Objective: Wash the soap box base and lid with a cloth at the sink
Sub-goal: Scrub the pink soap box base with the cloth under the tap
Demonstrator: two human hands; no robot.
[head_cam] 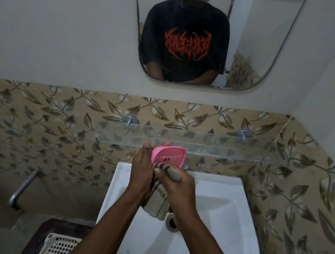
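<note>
A pink soap box piece (169, 155) with slots in its floor is tilted up over the back of the white sink (219, 209). My left hand (142, 170) grips it along its left edge. My right hand (178, 189) holds a striped grey-brown cloth (158, 199) against the piece's lower rim, and the cloth hangs down between my wrists. Whether this piece is the base or the lid I cannot tell. No other soap box part is visible.
A glass shelf (213, 145) on two metal brackets runs just above and behind the hands. The sink drain (171, 222) lies under my right wrist. A metal wall tap (24, 187) sticks out at lower left, above a white plastic basket (59, 246). A mirror (255, 53) hangs above.
</note>
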